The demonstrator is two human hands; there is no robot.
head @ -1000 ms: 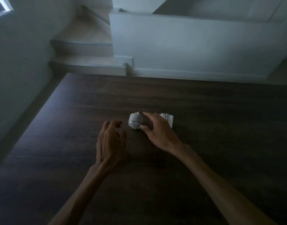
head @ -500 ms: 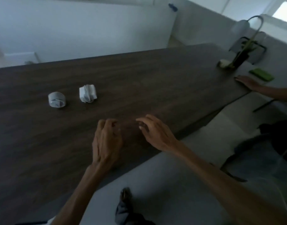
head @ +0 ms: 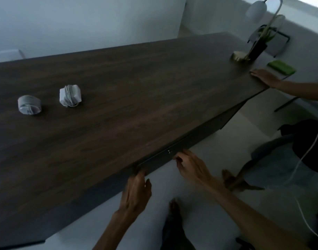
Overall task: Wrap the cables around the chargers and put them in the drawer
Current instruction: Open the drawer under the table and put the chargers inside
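Note:
Two white chargers with their cables wound round them lie on the dark wooden table [head: 154,83] at the left: a round one [head: 29,105] and a squarer one [head: 70,96]. Neither hand touches them. The drawer front [head: 196,139] is a dark strip under the table's near edge, with a small keyhole. My left hand [head: 136,190] reaches up to its lower edge, fingertips hooked under it. My right hand [head: 192,166] has its fingers curled at the same edge, just right of the keyhole. The drawer looks closed.
Another person's hand [head: 264,78] rests flat on the table's far right corner. A lamp [head: 244,55] with a brass base, a dark plant pot [head: 257,49] and a green object [head: 281,68] are beyond it. A white cable [head: 306,154] hangs at the right. Bare feet [head: 174,208] stand below.
Both my hands left the table top and dropped to the drawer front at the near edge. The chargers stayed where they lay.

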